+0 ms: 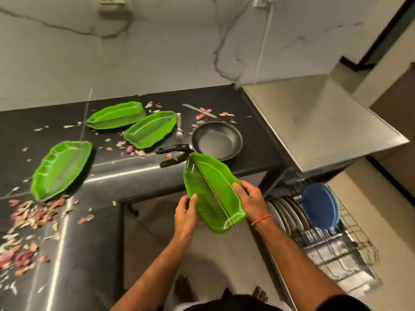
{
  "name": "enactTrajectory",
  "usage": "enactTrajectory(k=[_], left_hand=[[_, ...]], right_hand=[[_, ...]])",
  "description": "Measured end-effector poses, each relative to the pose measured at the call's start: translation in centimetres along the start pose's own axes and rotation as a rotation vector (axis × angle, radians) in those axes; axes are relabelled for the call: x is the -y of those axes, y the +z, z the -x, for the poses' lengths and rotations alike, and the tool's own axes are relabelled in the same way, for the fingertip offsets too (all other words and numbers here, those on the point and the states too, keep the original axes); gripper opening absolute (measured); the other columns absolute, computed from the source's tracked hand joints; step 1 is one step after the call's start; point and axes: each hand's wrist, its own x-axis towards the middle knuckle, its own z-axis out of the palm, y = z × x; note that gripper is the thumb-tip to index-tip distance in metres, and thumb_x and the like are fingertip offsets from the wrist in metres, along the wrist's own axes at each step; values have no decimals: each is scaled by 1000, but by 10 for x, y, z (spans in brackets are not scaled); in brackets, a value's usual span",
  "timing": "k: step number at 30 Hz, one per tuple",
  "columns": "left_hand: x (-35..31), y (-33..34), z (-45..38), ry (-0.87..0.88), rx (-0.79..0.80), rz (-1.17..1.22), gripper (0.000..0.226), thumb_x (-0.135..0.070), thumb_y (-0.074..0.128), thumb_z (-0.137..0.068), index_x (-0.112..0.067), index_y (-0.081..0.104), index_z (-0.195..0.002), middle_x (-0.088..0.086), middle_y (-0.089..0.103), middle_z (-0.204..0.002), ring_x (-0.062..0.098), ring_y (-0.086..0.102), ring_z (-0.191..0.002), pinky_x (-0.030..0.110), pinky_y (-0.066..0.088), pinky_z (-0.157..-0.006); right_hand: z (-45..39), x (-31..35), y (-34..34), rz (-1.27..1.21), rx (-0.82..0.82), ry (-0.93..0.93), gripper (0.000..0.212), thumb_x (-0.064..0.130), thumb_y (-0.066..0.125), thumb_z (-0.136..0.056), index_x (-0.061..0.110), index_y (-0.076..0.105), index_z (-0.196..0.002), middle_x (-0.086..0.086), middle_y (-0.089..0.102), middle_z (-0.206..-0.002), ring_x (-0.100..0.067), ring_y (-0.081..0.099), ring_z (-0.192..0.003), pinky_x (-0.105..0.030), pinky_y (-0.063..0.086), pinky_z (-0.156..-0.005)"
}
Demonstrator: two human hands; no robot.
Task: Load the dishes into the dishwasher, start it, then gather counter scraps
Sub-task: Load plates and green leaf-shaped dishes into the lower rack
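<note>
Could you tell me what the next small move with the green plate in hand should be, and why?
Probably swing the green leaf plate, held by the left hand and right hand, right and down toward the open rack, where white plates already stand.

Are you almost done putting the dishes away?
Not yet. White plates and a blue lid already sit in the rack. Both hands, left and right, hold one green plate. Three green plates, the pan and scraps remain.

Red thread bracelet (262, 219), bare forearms
</note>
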Motion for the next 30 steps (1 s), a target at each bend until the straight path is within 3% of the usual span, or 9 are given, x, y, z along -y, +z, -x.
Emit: enactTrajectory(k=[3, 7, 10, 15, 19, 30], left_hand=[[7, 38, 23, -32, 77, -95, 20, -36, 47, -105, -21, 62, -106, 6, 66, -93, 22, 59, -62, 26, 44, -44], [22, 95, 54, -113, 131, -149, 30, -38, 41, -107, -20, 65, -104, 5, 66, -96, 19, 57, -57, 27, 40, -50], [37, 150, 91, -155, 159, -155, 36, -38, 40, -107, -14, 67, -103, 3, 65, -92, 18, 55, -56, 26, 38, -50], [59, 232, 158, -210, 223, -216, 34, -36, 41, -107, -18, 68, -96, 2, 67, -92, 17, 56, -56, 23, 39, -50], [75, 272, 191, -222, 295, -293, 30, -34, 44, -107, -18, 68, -98, 1, 68, -94, 16, 59, -56, 22, 39, -51], [91, 363, 189, -258, 585, -528, 30, -33, 45, -106, -15, 70, -102, -2, 69, -95, 13, 59, -60, 24, 40, -53]], right_hand=[[17, -18, -50, -47, -127, 30, 13, 12, 56, -98, 12, 69, -95, 7, 65, -77, 5, 53, -68, -17, 46, -67], [47, -50, -125, -62, -237, 80, 17, 14, 55, -99, 14, 65, -84, 9, 59, -68, 0, 47, -64, -26, 43, -64], [77, -82, -193, -3, -269, 115, 20, 20, 56, -99, 13, 63, -81, 6, 55, -68, -9, 46, -67, -30, 41, -66], [130, -135, -297, -47, -363, 205, 23, 20, 57, -98, 6, 64, -82, -3, 56, -71, -13, 47, -70, -34, 41, -67], [162, -174, -348, -138, -500, 302, 23, 26, 58, -95, 7, 66, -85, -5, 61, -76, -16, 53, -72, -36, 46, -69], [189, -215, -435, -45, -712, 410, 13, 8, 59, -95, 10, 70, -101, -7, 67, -89, -19, 59, -83, -36, 49, -80]])
